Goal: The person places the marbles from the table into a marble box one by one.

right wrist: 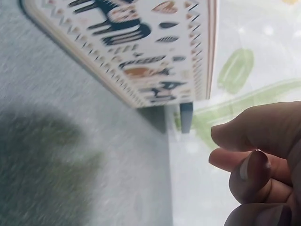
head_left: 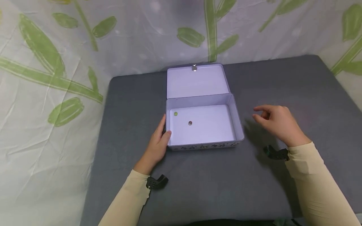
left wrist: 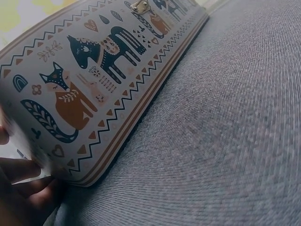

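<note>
A tin box [head_left: 204, 147] lies on the table with its lid folded back, showing a pale lilac inside. Its outer walls carry fox and horse drawings, plain in the left wrist view on the front side [left wrist: 106, 61]. Two small round pieces, one green [head_left: 175, 113] and one brownish [head_left: 190, 123], rest on its floor; their kind is too small to tell. My left hand [head_left: 156, 146] holds the box's left wall, thumb at the rim and fingers along the outside. To the right of the box, my right hand [head_left: 278, 124] hovers apart from it, fingers loosely bent and holding nothing.
Dark grey fabric covers the table [head_left: 203, 182]. Behind and to the left hangs a white sheet [head_left: 135, 37] painted with green leaves and stems. The open lid [head_left: 198, 83] extends toward the back edge, its metal clasp [head_left: 194, 67] at the far side.
</note>
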`<state>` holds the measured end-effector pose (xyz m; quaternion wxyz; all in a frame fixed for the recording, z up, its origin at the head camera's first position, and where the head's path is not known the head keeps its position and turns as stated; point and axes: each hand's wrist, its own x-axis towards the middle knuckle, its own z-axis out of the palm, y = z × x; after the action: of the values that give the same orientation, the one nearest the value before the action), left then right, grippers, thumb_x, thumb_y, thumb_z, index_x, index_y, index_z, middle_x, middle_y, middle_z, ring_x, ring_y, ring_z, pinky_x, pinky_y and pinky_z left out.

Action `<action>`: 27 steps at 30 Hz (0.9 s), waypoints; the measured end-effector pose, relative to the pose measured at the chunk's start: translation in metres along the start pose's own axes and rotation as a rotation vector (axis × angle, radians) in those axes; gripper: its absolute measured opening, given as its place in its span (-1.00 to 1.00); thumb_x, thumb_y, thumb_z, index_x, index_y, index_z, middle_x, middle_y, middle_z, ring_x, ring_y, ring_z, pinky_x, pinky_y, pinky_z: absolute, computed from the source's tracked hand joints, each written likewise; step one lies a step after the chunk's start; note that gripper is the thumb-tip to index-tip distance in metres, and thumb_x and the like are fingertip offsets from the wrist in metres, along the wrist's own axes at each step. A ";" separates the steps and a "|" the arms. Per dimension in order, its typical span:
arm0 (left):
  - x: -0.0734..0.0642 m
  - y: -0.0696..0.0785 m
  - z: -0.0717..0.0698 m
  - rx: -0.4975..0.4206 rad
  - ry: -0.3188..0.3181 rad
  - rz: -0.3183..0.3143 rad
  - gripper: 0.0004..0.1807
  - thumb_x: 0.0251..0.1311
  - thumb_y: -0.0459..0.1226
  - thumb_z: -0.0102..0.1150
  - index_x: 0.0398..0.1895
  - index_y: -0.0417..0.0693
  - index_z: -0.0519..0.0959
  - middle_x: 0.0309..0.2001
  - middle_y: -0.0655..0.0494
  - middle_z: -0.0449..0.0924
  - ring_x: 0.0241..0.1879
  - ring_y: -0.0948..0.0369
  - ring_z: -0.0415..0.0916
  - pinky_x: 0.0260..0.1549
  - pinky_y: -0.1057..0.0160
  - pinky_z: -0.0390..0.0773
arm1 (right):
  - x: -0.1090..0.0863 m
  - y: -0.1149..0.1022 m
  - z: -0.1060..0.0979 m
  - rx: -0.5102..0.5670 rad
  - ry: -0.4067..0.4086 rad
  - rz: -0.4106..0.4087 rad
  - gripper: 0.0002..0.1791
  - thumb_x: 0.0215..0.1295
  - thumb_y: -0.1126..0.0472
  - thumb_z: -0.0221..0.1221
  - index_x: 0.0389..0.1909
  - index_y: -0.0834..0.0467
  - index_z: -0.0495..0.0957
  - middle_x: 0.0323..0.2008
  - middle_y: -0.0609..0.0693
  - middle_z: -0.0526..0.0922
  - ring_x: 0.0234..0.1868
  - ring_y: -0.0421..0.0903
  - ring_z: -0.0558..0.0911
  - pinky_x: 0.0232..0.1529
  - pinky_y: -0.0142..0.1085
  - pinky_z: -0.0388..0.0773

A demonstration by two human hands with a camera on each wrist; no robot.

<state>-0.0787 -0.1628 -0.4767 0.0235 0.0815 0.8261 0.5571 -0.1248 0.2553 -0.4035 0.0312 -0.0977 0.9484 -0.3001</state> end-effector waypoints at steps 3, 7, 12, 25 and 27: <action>-0.001 0.001 0.000 0.002 -0.001 -0.002 -0.24 0.51 -0.28 -0.16 0.72 -0.15 -0.06 0.69 -0.06 -0.03 0.66 0.06 -0.09 0.59 -0.11 -0.04 | -0.006 0.009 0.003 -0.014 -0.002 0.014 -0.63 0.45 0.13 0.29 0.10 0.32 0.70 -0.55 -0.07 0.56 -0.64 -0.21 0.33 -0.56 -0.30 0.30; -0.001 0.001 0.001 0.015 -0.017 -0.007 -0.25 0.54 -0.24 -0.18 0.73 -0.10 -0.07 0.70 0.02 -0.06 0.67 0.11 -0.12 0.60 -0.07 -0.06 | -0.012 0.018 0.004 -0.023 -0.004 0.026 -0.65 0.43 0.16 0.30 0.08 0.33 0.71 -0.54 -0.06 0.58 -0.63 -0.22 0.34 -0.54 -0.30 0.31; 0.003 0.002 0.001 0.007 -0.016 -0.008 -0.25 0.55 -0.22 -0.18 0.74 -0.02 -0.08 0.70 0.07 -0.07 0.66 0.15 -0.13 0.60 -0.06 -0.06 | -0.013 0.024 0.002 -0.045 -0.028 0.062 -0.63 0.41 0.18 0.31 0.10 0.35 0.69 -0.52 -0.04 0.65 -0.63 -0.19 0.36 -0.57 -0.28 0.30; 0.005 0.001 0.002 0.009 -0.016 0.009 -0.25 0.55 -0.23 -0.18 0.73 -0.08 -0.08 0.70 0.01 -0.05 0.66 0.12 -0.10 0.60 -0.06 -0.05 | -0.023 0.042 0.008 -0.086 -0.048 0.085 -0.66 0.37 0.19 0.32 0.03 0.34 0.72 -0.40 0.05 0.77 -0.50 -0.11 0.52 -0.48 -0.22 0.41; 0.005 0.000 0.002 0.012 -0.015 0.011 -0.25 0.55 -0.23 -0.18 0.73 -0.07 -0.08 0.70 0.01 -0.05 0.66 0.12 -0.10 0.60 -0.06 -0.05 | -0.025 0.045 0.010 -0.091 -0.053 0.092 -0.68 0.36 0.18 0.34 -0.01 0.33 0.74 -0.42 0.02 0.74 -0.48 -0.11 0.51 -0.46 -0.22 0.40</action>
<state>-0.0832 -0.1601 -0.4773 0.0261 0.0906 0.8287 0.5517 -0.1069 0.2911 -0.4373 0.0656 -0.0633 0.9633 -0.2525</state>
